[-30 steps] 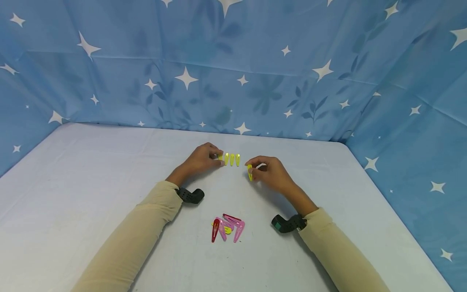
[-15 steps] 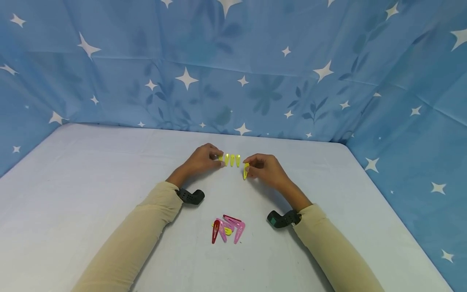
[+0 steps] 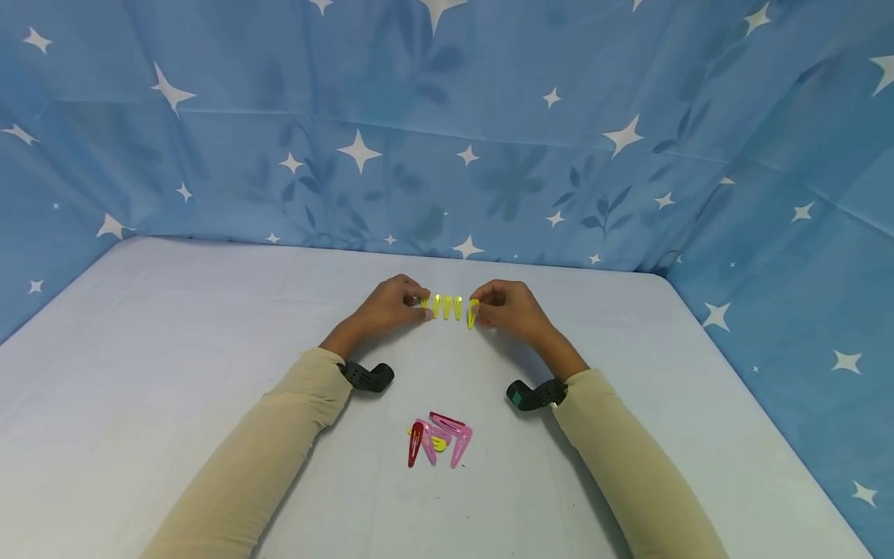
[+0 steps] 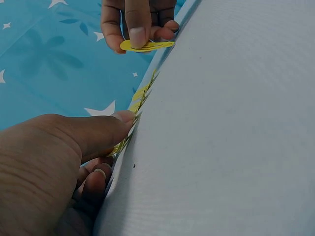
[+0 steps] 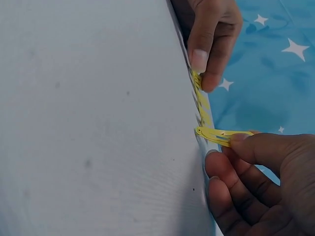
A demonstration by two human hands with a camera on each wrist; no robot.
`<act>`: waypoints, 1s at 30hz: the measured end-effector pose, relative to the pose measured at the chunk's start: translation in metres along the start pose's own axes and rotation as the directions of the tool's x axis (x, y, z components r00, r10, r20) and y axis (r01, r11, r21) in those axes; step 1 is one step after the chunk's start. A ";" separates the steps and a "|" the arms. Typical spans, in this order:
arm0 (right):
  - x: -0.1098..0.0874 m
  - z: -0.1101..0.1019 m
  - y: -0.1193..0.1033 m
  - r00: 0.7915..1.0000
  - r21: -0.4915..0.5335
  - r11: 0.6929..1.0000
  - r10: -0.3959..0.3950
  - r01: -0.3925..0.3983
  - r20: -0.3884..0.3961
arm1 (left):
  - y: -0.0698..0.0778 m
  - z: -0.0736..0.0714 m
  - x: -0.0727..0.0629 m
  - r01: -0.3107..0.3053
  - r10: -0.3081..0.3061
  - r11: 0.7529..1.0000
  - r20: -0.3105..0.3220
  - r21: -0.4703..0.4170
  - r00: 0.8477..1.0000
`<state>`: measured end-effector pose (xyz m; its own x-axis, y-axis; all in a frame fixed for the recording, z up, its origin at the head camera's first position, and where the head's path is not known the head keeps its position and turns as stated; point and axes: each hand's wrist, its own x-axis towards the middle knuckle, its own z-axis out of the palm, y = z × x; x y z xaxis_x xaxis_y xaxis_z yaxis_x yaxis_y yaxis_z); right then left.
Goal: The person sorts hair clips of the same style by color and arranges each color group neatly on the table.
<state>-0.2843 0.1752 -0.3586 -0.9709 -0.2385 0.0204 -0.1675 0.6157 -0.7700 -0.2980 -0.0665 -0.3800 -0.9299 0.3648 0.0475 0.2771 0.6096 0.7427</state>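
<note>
My right hand (image 3: 513,310) pinches a yellow snap hair clip (image 5: 216,136) between thumb and fingers, narrow end pointing toward me. It is at the right end of a row of yellow hair clips (image 3: 448,307) lying side by side near the far edge of the table. At the row's left end, the thumb and fingers of my left hand (image 3: 391,305) pinch the leftmost yellow clip (image 3: 424,302), partly hidden by them. Three clips show between the two hands.
Closer to me on the white table (image 3: 209,373) lies a loose pile of hair clips: a red clip (image 3: 415,444), several pink clips (image 3: 461,446) and a yellow clip (image 3: 439,444) partly under them. A blue star-patterned curtain (image 3: 419,194) hangs behind the far edge.
My right hand has carried its yellow clip away from me and slightly left, up beside the row's right end. The left hand has stayed at the row's left end.
</note>
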 end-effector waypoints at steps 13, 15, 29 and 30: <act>0.011 0.004 0.006 0.999 -0.040 0.999 0.021 -0.022 -0.024 | 0.000 0.003 0.002 -0.003 0.003 1.000 0.006 0.019 1.000; 0.012 0.005 0.005 0.999 -0.056 0.998 0.028 -0.030 -0.033 | 0.000 0.002 0.003 -0.001 0.001 1.000 0.006 0.017 1.000; 0.020 0.012 -0.004 0.994 -0.180 0.978 0.102 -0.109 -0.047 | 0.000 -0.002 0.002 0.010 -0.010 1.000 0.010 0.014 1.000; 0.020 0.012 -0.005 0.993 -0.183 0.977 0.106 -0.114 -0.049 | 0.000 -0.001 0.002 0.010 -0.010 1.000 0.010 0.014 1.000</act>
<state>-0.3011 0.1582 -0.3626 -0.9905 -0.1342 -0.0301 -0.0844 0.7658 -0.6375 -0.3004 -0.0667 -0.3789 -0.9302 0.3655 0.0330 0.2708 0.6229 0.7339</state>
